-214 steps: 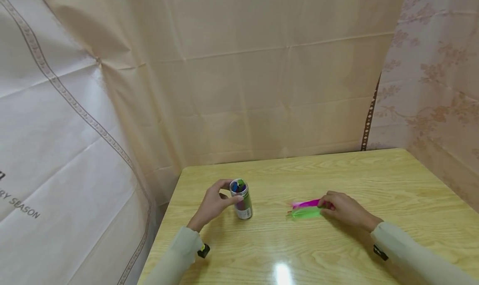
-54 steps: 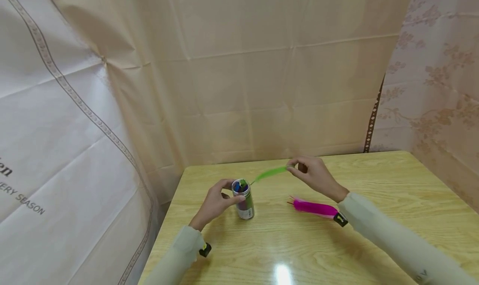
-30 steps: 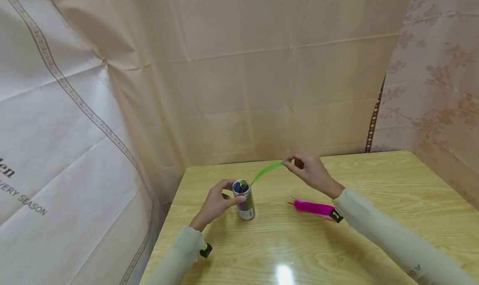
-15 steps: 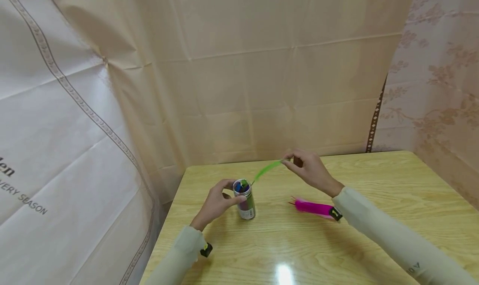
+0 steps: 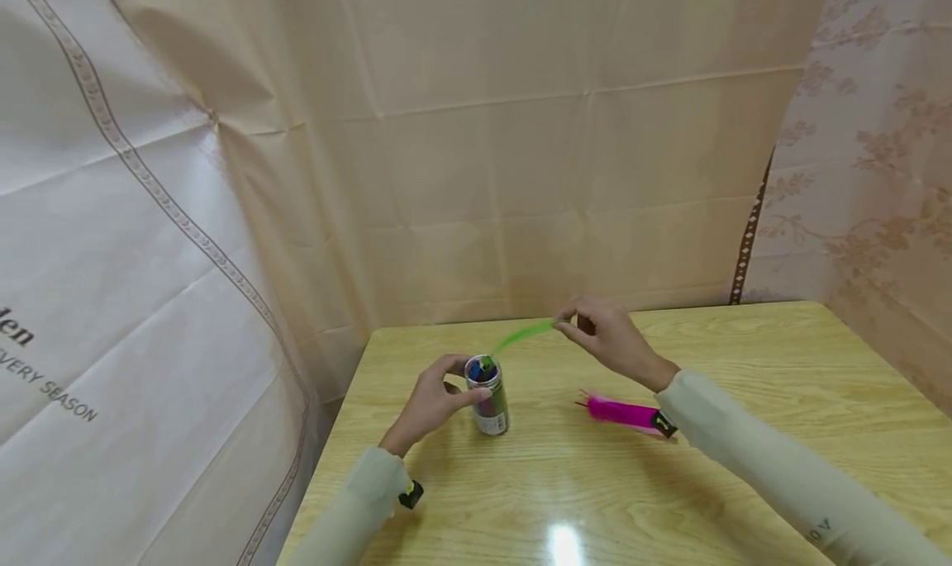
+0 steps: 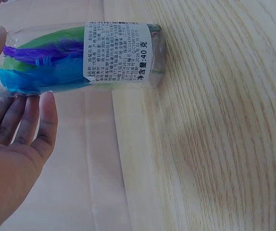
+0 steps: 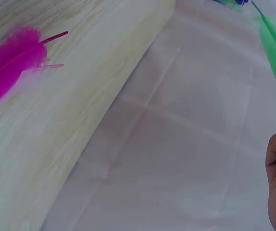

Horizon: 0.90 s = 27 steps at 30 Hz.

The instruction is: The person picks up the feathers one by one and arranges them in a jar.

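My left hand [image 5: 430,401] grips a clear glass jar [image 5: 491,421] near its mouth, standing upright on the table. Green, purple and blue feathers [image 6: 41,60] fill the jar, and a white printed label [image 6: 118,53] covers its lower part. Between thumb and fingers my right hand [image 5: 610,339] pinches a green feather [image 5: 524,333] by its tip end. That feather slants down to the left, its quill end at the jar's mouth; whether it is inside is unclear. A magenta feather [image 5: 623,412] lies below my right wrist, with a paler pink one partly under it.
The wooden table [image 5: 565,483] has its back edge close to a beige hanging sheet [image 5: 521,178]. White and patterned sheets [image 5: 885,136] hang at the sides. A black wrist camera [image 5: 664,423] overlaps the magenta feather's end in the head view.
Earlier my right hand was at the feathers on the table. It lifted the green one and carried it left to the jar; lately the quill end shifted slightly onto the mouth.
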Each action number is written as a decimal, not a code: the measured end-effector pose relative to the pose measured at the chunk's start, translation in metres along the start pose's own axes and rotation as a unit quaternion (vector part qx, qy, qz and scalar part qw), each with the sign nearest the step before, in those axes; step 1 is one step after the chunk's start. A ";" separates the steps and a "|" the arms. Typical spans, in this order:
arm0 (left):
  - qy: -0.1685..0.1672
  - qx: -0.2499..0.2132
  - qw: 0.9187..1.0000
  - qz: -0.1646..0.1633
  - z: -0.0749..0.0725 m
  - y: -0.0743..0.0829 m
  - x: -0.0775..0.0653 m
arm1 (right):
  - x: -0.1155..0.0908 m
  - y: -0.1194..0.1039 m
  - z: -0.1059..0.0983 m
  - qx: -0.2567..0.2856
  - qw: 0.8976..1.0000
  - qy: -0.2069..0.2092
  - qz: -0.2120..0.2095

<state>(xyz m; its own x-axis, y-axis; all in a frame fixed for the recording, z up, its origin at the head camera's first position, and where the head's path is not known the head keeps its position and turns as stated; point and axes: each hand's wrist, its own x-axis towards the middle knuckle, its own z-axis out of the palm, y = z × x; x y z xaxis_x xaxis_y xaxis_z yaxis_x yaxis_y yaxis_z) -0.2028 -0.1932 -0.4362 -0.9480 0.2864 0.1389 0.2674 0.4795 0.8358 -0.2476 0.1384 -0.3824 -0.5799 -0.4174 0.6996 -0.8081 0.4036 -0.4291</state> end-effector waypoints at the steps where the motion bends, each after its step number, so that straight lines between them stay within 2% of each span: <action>1: 0.000 -0.001 1.000 0.000 0.000 0.000 0.000 | 0.001 0.000 0.001 -0.004 1.000 -0.005 -0.004; 7: 0.002 -0.002 1.000 0.003 0.000 0.000 0.000 | 0.008 -0.005 0.006 -0.017 0.999 -0.027 -0.038; 13: 0.001 -0.003 1.000 0.000 0.000 -0.001 0.001 | 0.017 -0.006 0.013 -0.037 0.991 -0.023 -0.129; 17: 0.001 -0.005 1.000 0.000 0.000 -0.002 0.001 | 0.023 -0.008 0.020 -0.047 0.984 -0.027 -0.171; 27: 0.001 -0.008 1.000 0.003 0.000 -0.001 0.001 | 0.026 -0.018 0.037 -0.083 0.974 -0.087 -0.193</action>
<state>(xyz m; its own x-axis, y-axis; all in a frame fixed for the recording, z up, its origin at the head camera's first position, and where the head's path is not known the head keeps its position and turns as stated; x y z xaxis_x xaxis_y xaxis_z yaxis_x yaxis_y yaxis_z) -0.2039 -0.1935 -0.4371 -0.9467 0.2874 0.1454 0.2705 0.4645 0.8432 -0.2522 0.0901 -0.3772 -0.2575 -0.6902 0.6763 -0.9497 0.3099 -0.0454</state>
